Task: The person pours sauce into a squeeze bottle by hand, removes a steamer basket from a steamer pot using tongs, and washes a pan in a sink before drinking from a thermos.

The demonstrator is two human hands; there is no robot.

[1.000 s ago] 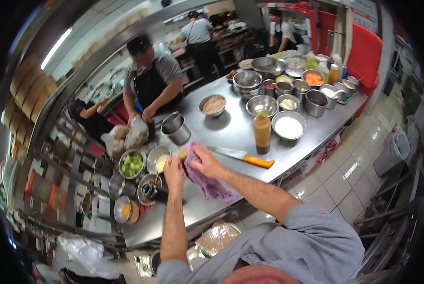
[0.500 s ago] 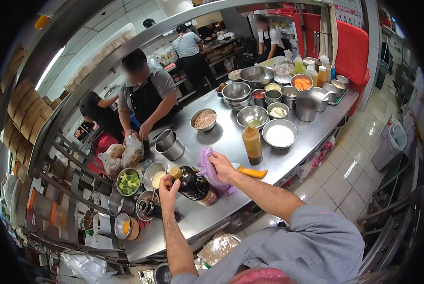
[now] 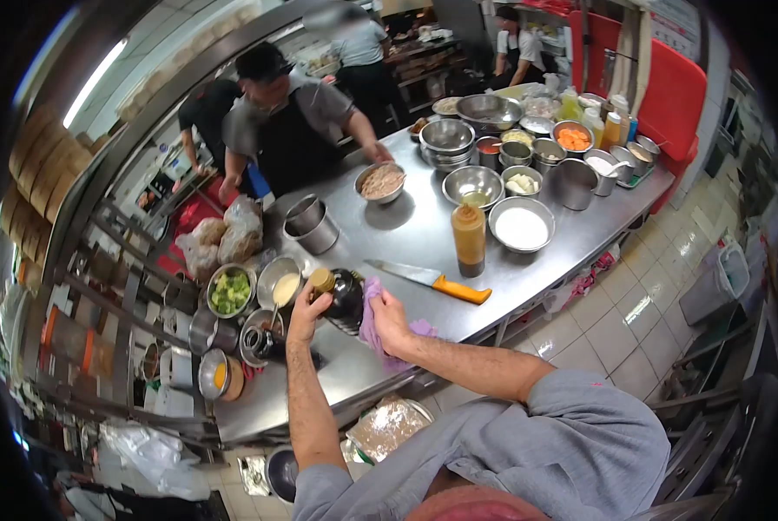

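My left hand (image 3: 307, 314) is closed around the neck of a large dark bottle (image 3: 347, 301) with a gold cap (image 3: 322, 280). The bottle leans to the left over the steel table. Bunched in my right hand (image 3: 391, 326) is a purple cloth (image 3: 371, 314), pressed against the bottle's right side. Part of the bottle's lower body is hidden by the cloth and my hands. To the right lies a knife (image 3: 463, 289) with a yellow handle, its blade pointing left. A squeeze bottle (image 3: 469, 236) of brown sauce stands upright beyond the knife.
Left of my hands are bowls of broccoli (image 3: 230, 294) and pale yellow liquid (image 3: 286, 288), and a smaller dark bottle (image 3: 266, 345). A co-worker (image 3: 298, 130) across the steel table (image 3: 354, 247) touches a bowl of meat (image 3: 382, 181). A white-filled bowl (image 3: 521, 227) sits right.
My right hand has brought the cloth in against the bottle, and the knife's blade now shows. The co-worker's hand has gone from the plastic bags to the meat bowl.
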